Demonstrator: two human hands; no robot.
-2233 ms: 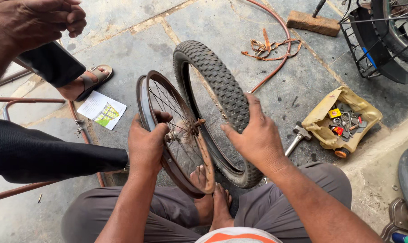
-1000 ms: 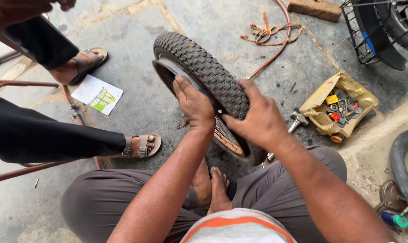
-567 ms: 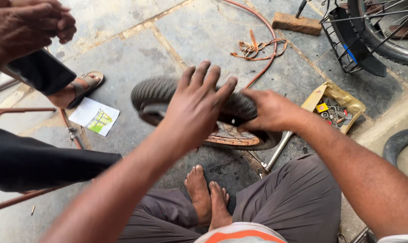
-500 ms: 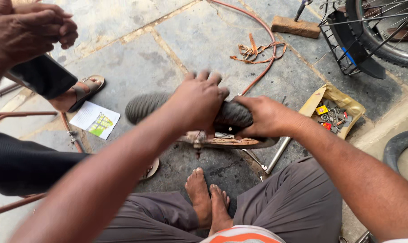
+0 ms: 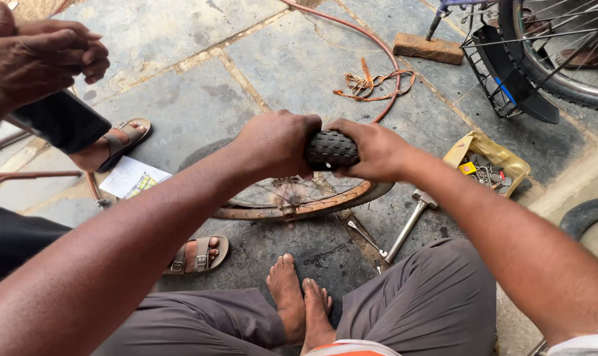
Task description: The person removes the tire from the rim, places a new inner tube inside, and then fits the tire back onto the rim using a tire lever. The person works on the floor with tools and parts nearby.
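Knobby black rubber tyre (image 5: pixel 330 148) on its rusty spoked bicycle wheel (image 5: pixel 292 201) lay nearly flat over the grey stone floor (image 5: pixel 292 59), just ahead of the seated person's bare feet (image 5: pixel 299 296). The fingers of the left hand (image 5: pixel 276 142) were curled down over the tread, and those of the right hand (image 5: pixel 371 148) were wrapped on it from the other side, both clamped on the same short stretch with only a little tread showing between them.

By the look of it, the tyre would be stiff at the bead yet pliable in the wall, and its blocky tread offered dry, sure purchase. The wheel seemed light enough to turn by hand; its thin spokes could bend, so the tread or the rim looked the safer hold.

Counted outward: one wheel, one tyre on it, two hands gripping. One metal hammer (image 5: pixel 407 224) and one small spanner (image 5: pixel 366 237) lay just beside the rim. One yellow box of small parts (image 5: pixel 486 161) sat near, one wooden block (image 5: pixel 428 47) farther off. One folded paper (image 5: pixel 135 178) lay to the left, near two brown sandals (image 5: pixel 197 254) on another person's feet.
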